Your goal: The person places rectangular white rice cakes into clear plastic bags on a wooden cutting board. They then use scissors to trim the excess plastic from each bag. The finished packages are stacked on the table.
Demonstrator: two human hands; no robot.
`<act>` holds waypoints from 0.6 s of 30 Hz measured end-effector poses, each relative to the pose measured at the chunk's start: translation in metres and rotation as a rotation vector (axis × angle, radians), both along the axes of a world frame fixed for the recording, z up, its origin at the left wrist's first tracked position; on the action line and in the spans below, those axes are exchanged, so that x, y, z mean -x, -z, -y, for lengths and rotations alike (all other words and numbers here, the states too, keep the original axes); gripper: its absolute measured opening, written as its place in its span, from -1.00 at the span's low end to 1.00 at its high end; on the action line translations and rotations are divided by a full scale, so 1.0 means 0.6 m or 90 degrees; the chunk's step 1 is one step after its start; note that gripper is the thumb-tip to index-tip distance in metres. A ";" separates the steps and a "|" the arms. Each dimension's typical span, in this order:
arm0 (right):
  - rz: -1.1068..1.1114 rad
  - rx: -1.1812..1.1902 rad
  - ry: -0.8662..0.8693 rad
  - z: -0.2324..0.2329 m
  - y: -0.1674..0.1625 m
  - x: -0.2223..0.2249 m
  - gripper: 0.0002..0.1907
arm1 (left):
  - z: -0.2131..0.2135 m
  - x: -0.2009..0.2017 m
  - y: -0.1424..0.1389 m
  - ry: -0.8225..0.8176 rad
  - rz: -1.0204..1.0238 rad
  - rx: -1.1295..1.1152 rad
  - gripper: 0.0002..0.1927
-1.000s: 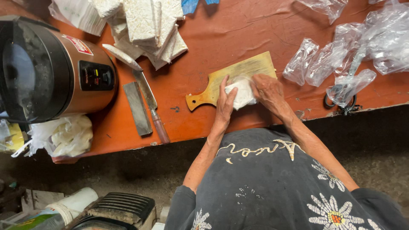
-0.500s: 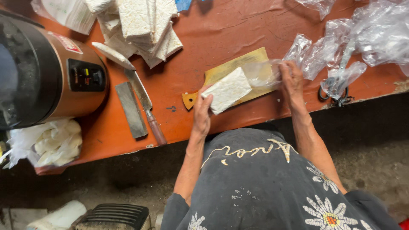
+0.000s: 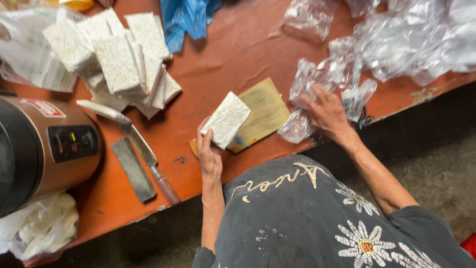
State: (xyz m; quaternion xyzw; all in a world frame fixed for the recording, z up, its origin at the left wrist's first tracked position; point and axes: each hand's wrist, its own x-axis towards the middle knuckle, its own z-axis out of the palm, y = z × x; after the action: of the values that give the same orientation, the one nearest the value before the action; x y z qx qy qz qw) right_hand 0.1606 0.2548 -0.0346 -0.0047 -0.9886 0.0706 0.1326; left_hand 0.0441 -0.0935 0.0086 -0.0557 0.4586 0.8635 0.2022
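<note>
My left hand (image 3: pixel 208 151) holds a white speckled rectangular block (image 3: pixel 226 119) lifted just above a small wooden cutting board (image 3: pixel 263 111) on the orange table (image 3: pixel 218 64). Over to the right, my right hand (image 3: pixel 326 110) rests on crumpled clear plastic bags (image 3: pixel 317 94), its fingers spread over them. A stack of more white blocks (image 3: pixel 124 62) lies at the back left.
A knife (image 3: pixel 144 154) and a flat metal blade (image 3: pixel 132 169) lie left of my left hand. A brown rice cooker (image 3: pixel 44 149) stands at the far left, a white bag (image 3: pixel 37 228) below it. More clear plastic (image 3: pixel 411 39) and a blue bag (image 3: pixel 186 20) lie at the back.
My left hand has lifted the white block off the cutting board. My right hand has left the block and moved right onto the plastic bags.
</note>
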 end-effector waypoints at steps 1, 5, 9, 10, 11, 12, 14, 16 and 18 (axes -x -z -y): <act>0.005 -0.022 -0.012 -0.012 0.020 0.014 -0.46 | -0.016 0.008 0.001 -0.005 0.003 -0.002 -0.52; 0.036 -0.054 -0.008 -0.151 0.084 0.087 -0.38 | -0.087 0.030 0.004 -0.025 0.025 0.003 -0.53; 0.009 0.052 -0.013 -0.365 0.074 0.187 -0.31 | -0.154 0.050 0.001 -0.028 0.014 -0.006 -0.53; 0.019 0.091 0.011 -0.413 0.063 0.216 -0.46 | -0.164 0.053 -0.002 -0.028 0.023 0.000 -0.53; 0.057 0.195 0.007 -0.455 0.049 0.227 -0.45 | -0.169 0.056 -0.009 -0.035 0.030 0.008 -0.52; 0.055 0.085 -0.036 -0.493 0.037 0.263 -0.49 | -0.171 0.060 -0.017 -0.037 0.025 0.032 -0.52; 0.083 -0.028 -0.044 -0.534 0.021 0.299 -0.54 | -0.166 0.070 -0.038 -0.041 0.020 0.079 -0.51; 0.095 0.000 -0.005 -0.546 0.026 0.312 -0.59 | -0.147 0.084 -0.063 -0.085 -0.058 0.134 -0.52; 0.087 0.063 0.021 -0.527 0.033 0.306 -0.64 | -0.125 0.102 -0.088 -0.140 -0.135 0.215 -0.52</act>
State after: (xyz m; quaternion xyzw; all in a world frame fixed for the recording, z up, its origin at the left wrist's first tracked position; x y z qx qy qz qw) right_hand -0.0228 0.5709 -0.0544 -0.0324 -0.9905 0.1168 0.0653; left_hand -0.0171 -0.0183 0.0612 -0.0475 0.6063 0.7925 0.0456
